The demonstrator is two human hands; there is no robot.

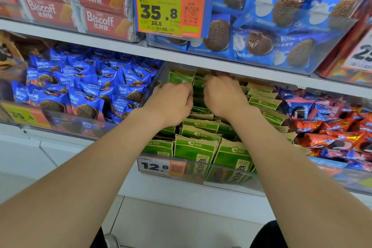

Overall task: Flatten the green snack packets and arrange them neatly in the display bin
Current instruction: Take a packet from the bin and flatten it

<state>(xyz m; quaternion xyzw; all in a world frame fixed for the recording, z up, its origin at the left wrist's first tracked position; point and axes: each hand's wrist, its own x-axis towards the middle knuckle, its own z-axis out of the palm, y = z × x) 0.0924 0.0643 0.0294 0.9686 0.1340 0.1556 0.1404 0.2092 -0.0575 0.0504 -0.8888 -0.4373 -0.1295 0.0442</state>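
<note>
Several green and tan snack packets (196,148) stand in rows inside a clear display bin (225,179) on the lower shelf. Both hands reach deep into the back of the bin. My left hand (171,103) curls its fingers around the packets at the rear left, next to an upright green packet (180,77). My right hand (223,94) is knuckles up, its fingertips tucked into the packets at the rear middle. The fingertips of both hands are hidden among the packets. Front rows stand upright and fairly even.
A bin of blue cookie packets (84,90) sits to the left, red and blue wrapped snacks (332,129) to the right. The upper shelf edge (201,60) overhangs the hands. A 12.8 price tag (161,166) hangs on the bin front.
</note>
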